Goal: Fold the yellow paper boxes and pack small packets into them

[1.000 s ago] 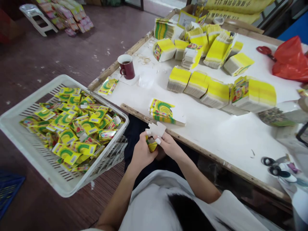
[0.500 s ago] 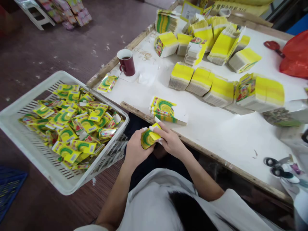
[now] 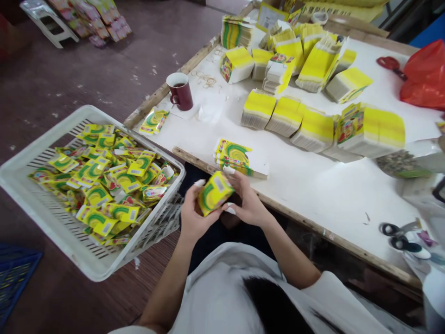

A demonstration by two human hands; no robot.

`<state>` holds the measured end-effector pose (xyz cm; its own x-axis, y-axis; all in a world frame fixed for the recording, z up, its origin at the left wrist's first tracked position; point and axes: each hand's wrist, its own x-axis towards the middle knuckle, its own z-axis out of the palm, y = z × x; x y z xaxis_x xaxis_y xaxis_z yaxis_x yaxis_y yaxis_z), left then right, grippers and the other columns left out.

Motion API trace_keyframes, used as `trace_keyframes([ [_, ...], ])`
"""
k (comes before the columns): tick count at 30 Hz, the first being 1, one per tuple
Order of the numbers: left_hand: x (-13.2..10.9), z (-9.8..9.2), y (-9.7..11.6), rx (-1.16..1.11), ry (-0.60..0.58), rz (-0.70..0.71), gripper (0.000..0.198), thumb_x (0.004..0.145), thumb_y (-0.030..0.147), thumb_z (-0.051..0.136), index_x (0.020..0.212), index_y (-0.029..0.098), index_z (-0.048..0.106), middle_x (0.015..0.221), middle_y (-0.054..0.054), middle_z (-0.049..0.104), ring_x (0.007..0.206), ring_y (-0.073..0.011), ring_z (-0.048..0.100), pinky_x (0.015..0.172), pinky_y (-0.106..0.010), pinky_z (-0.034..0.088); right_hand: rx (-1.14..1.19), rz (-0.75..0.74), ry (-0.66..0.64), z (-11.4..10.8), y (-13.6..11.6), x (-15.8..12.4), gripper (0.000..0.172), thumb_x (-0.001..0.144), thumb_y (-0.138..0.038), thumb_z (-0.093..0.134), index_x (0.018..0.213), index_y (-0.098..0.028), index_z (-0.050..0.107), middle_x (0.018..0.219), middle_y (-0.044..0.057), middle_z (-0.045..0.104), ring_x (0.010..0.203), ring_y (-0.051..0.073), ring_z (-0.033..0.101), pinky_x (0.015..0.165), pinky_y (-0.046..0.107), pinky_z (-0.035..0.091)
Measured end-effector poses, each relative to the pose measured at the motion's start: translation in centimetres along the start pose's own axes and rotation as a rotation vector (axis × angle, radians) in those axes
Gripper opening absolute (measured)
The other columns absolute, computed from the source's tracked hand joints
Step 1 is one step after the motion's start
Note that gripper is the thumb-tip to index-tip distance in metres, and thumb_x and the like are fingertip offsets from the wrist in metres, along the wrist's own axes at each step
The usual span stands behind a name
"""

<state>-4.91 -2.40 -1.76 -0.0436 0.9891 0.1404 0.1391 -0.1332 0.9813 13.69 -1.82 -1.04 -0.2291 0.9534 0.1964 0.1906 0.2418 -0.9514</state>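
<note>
A small yellow-and-green carton with a barcode on its face is held just in front of the table edge. My left hand grips its left side, thumb below and fingers behind, some of them hidden. At the carton's right end, my right hand has its thumb and fingers curled around it, with white coverings on some fingertips. Just beyond the hands, a small pile of flat printed cartons lies on the white table.
To the left, a white plastic crate holds many filled yellow-green cartons. A maroon mug stands near the table corner. Stacks of flat yellow cartons line the table's far side. Scissors and a red plastic bag lie at the right.
The carton's yellow end flap, up earlier, is now folded down, and the barcode face shows. My hands have turned the carton and my right hand's fingers have spread around its end.
</note>
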Motion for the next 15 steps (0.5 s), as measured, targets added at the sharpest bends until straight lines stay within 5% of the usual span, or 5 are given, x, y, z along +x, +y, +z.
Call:
trace_keyframes([
  [4, 1.3, -1.3, -0.2, -0.596, 0.491, -0.1, 0.061, 0.08, 0.073, 0.059, 0.116, 0.024, 0.06, 0.128, -0.009, 0.064, 0.113, -0.0227, 0.065, 0.091, -0.034, 0.056, -0.261, 0.064, 0.277, -2.2, 0.7, 2.1, 0.037, 0.089, -0.035, 0.064, 0.123, -0.022, 0.055, 0.117, 0.011, 0.063, 0.106, 0.026, 0.064, 0.093, 0.043, 0.054],
  [6, 1.8, -1.8, -0.4, -0.75, 0.579, -0.242, 0.063, 0.083, 0.079, 0.047, 0.104, 0.022, 0.062, 0.127, -0.01, 0.064, 0.113, -0.0221, 0.064, 0.093, -0.036, 0.055, -0.494, 0.127, 0.414, -3.4, 1.5, 3.4, 0.027, 0.089, -0.03, 0.062, 0.114, -0.02, 0.06, 0.111, 0.013, 0.063, 0.104, 0.028, 0.06, 0.092, 0.047, 0.052],
  [10, 1.5, -1.3, -1.1, -0.788, 0.423, -0.45, 0.049, 0.08, 0.064, 0.066, 0.104, 0.021, 0.062, 0.123, -0.012, 0.066, 0.098, -0.0186, 0.067, 0.078, -0.03, 0.057, -0.789, 0.262, 0.426, -4.4, 3.2, 5.1, 0.018, 0.082, -0.023, 0.067, 0.099, -0.017, 0.062, 0.104, 0.014, 0.059, 0.099, 0.031, 0.054, 0.091, 0.052, 0.048],
  [15, 0.7, -0.2, -2.2, -0.779, 0.34, -0.465, 0.04, 0.08, 0.046, 0.073, 0.11, 0.021, 0.064, 0.105, -0.007, 0.07, 0.079, -0.0123, 0.066, 0.065, -0.022, 0.054, -0.795, 0.271, 0.377, -4.0, 3.7, 5.6, 0.021, 0.081, -0.018, 0.066, 0.097, -0.02, 0.053, 0.103, 0.012, 0.061, 0.097, 0.03, 0.052, 0.09, 0.048, 0.046],
])
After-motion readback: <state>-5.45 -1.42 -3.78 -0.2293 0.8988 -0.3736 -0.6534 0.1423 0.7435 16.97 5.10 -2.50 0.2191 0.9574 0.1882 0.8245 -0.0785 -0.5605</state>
